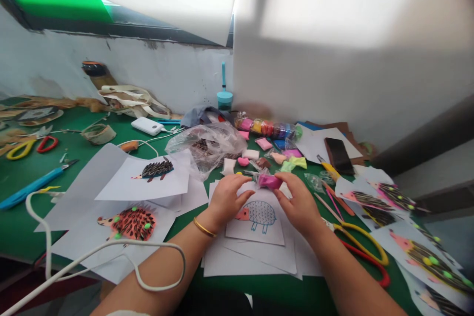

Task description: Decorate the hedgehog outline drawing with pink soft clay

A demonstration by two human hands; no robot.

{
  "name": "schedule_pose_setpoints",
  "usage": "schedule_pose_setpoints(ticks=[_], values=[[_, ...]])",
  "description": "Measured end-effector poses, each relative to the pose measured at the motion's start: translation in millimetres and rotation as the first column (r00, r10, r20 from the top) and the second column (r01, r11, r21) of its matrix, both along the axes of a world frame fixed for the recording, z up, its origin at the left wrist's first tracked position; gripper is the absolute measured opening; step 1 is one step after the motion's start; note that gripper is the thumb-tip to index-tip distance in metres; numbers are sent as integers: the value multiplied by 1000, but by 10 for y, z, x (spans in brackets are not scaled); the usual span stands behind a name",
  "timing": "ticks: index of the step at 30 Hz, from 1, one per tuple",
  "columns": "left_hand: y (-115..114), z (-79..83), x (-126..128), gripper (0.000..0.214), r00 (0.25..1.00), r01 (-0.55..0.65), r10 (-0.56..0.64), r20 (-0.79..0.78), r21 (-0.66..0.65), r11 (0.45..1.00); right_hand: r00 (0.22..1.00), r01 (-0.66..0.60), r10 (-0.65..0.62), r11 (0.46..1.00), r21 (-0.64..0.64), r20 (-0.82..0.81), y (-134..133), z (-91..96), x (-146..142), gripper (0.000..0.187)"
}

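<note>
A small clear packet of magenta modelling clay point(271, 181) is held above the drawing by my right hand point(301, 205), its thumb and fingers closing on the packet's right end. My left hand point(230, 200) is at the packet's left side, thumb and forefinger apart, close to the loose clear wrapper. Below lies a white sheet with a blue-outlined hedgehog drawing point(262, 213); its face is filled with pink clay. The left fingertips partly cover that face. More white paper point(252, 262) is stacked underneath.
Clay packets point(263, 143) and a clear bag of seeds point(207, 145) sit behind the hands. Seed-covered hedgehog pictures point(135, 222) lie at both sides. Yellow-and-red scissors point(365, 244) rest by my right forearm. A white cable point(111, 247) loops over my left forearm. A phone point(338, 155) is at right.
</note>
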State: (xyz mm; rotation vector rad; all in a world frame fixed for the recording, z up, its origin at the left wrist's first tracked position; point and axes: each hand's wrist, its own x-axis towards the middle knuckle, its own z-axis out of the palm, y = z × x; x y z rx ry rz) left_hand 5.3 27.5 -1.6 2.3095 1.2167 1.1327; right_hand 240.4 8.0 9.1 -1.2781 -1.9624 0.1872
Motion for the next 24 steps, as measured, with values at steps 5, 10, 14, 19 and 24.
schedule_pose_setpoints(ticks=[5,10,14,19,24], values=[[-82,41,70,16,960,66,-36,276,-100,993,997,-66,65,998,-13,-46,-113,-57,-126,32],[-84,18,128,11,917,121,-39,397,-184,976,995,-72,71,997,-14,-64,-87,-92,-144,35],[-81,-13,147,12,920,138,-36,389,-238,961,996,-87,87,996,-28,-6,-106,-98,-161,44],[-84,-34,147,13,932,127,-34,360,-238,963,991,-130,131,991,-34,17,-141,-76,-185,44],[-88,-29,154,10,913,129,-29,406,-222,967,992,-129,128,991,-45,-13,-144,-72,-190,36]])
